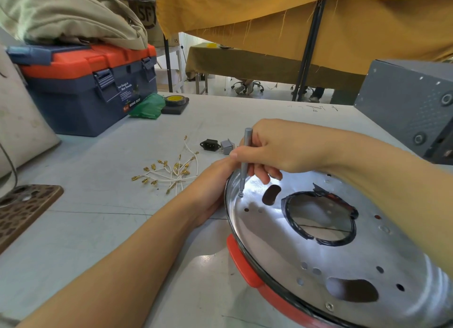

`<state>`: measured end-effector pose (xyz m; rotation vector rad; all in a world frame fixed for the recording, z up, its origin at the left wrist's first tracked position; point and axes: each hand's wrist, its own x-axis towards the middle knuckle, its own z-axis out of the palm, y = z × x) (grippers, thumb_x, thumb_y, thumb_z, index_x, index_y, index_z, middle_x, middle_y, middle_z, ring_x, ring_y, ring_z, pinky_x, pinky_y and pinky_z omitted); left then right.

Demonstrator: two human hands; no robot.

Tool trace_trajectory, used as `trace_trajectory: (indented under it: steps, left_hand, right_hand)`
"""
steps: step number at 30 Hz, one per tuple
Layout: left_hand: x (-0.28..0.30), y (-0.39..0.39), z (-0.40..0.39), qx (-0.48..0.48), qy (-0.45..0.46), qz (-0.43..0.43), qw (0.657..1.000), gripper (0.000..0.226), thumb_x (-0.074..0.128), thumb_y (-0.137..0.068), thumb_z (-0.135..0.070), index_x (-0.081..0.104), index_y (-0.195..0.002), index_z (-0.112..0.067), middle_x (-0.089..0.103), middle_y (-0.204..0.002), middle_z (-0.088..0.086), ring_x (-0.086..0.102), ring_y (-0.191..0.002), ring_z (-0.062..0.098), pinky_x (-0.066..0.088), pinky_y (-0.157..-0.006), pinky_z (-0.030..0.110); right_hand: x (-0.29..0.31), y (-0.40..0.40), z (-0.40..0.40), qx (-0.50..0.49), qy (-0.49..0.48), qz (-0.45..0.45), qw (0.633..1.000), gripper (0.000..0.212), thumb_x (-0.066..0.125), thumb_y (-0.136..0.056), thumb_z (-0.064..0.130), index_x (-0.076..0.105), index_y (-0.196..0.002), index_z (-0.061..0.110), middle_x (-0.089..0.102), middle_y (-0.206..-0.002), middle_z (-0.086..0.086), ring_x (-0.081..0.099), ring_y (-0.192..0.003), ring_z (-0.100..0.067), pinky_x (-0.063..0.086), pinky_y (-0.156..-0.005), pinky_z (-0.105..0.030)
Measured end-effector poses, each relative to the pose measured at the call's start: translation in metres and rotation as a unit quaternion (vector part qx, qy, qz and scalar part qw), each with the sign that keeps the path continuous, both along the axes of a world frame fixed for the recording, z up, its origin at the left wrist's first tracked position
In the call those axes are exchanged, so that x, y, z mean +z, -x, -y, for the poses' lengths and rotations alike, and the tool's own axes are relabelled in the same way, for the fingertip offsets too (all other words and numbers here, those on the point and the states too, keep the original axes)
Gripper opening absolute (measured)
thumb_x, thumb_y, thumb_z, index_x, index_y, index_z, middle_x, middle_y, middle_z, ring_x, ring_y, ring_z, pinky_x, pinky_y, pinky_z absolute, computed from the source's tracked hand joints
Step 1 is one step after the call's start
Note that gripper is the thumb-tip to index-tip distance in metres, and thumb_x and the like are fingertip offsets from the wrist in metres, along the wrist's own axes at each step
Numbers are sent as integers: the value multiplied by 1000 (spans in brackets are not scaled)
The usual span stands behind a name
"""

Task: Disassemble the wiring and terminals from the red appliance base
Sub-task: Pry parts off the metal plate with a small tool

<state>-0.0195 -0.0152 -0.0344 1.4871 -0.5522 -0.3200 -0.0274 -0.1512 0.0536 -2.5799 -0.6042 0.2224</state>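
Pinching the slim screwdriver (245,156) in my right hand (277,148), left hand (215,180), fingers hidden, steadies the red base (247,266); its rigid, slick plate (282,242) seems best braced at the rim.

Shiny metal plate (343,249), seemingly plastic rim (242,266)

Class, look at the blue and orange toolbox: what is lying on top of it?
A beige cloth bag rests on the toolbox, covering the rear of its orange lid; the lid's front edge and latches show. Whatever is under the bag or inside the box is hidden.
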Motion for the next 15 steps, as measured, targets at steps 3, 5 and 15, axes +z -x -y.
trace_trajectory:
  steps: [3, 5, 15]
  left_hand:
    - [1, 0, 1, -2, -1, 15, 1000, 54, 30, -98, -21, 69, -60, -27, 70, -75, -13, 63, -76, -5, 46, -68, 8]
    - [2, 1, 2, 6, -5, 20, 1000, 52, 33, -97, -21, 69, -60, -26, 69, -76, -12, 62, -77, -3, 46, -71, 8]
    - [6, 3, 2, 67, -26, -62, 995, 34, 43, -91, -24, 60, -98, 5, 55, -111, 35, 55, -95, 27, 39, -100, 52]
  right_hand:
    - [-1, 0, 5, 18, -5, -12, 1000, 56, 46, -99, 36, 66, -59, 3, 59, -45, -2, 51, -50, -12, 51, -84, -31]
    - [-2, 0, 8, 26, -19, -25, 999, 52, 47, -99, 33, 67, -69, -5, 62, -52, -11, 51, -51, -13, 50, -90, -42]
    - [6, 1, 18, 81, -21, -66, 994, 30, 53, -97, 26, 60, -72, 11, 70, -63, 0, 65, -59, -11, 53, -70, -19]
